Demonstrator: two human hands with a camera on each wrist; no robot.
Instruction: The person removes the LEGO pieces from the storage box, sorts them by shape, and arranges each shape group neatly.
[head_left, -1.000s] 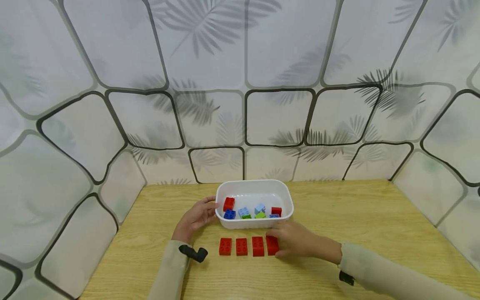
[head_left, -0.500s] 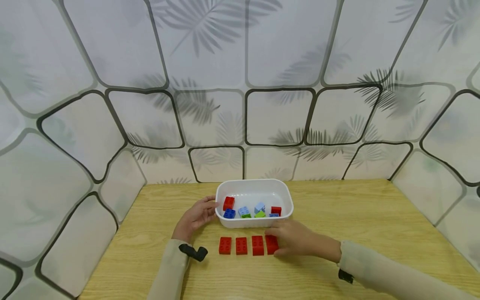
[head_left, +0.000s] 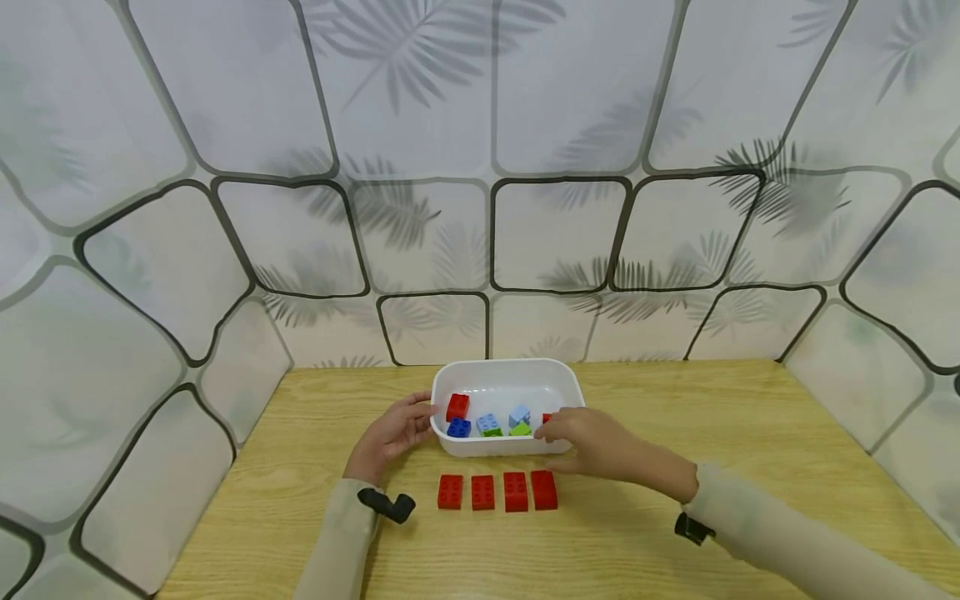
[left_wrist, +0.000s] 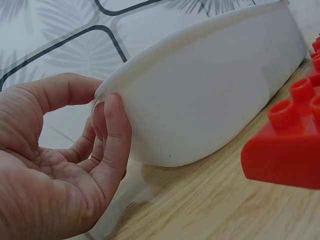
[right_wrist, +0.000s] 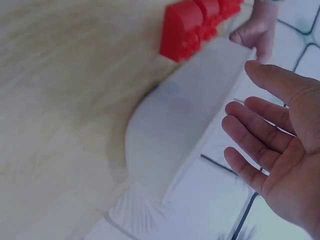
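Observation:
A white plastic tub (head_left: 487,447) holds several toy building bricks: red, dark blue, light blue and green. At its left end my left hand (head_left: 393,429) pinches the rim; the left wrist view shows a finger and the thumb at the tub wall (left_wrist: 190,100). My right hand (head_left: 606,446) hovers at the tub's near right corner, fingers reaching over the rim and hiding part of a red brick inside. The right wrist view shows that right hand (right_wrist: 280,140) with fingers spread and nothing in them. In front of the tub lie several red bricks (head_left: 516,492) in a row.
The wooden tabletop (head_left: 712,433) extends on both sides of the tub and toward me. Patterned cloth walls (head_left: 555,233) rise at the back and both sides. Dark wrist straps (head_left: 386,505) sit on both sleeves.
My right hand has let go of the rightmost red brick in the row and moved up and forward to the tub's rim. The left hand and tub have stayed put.

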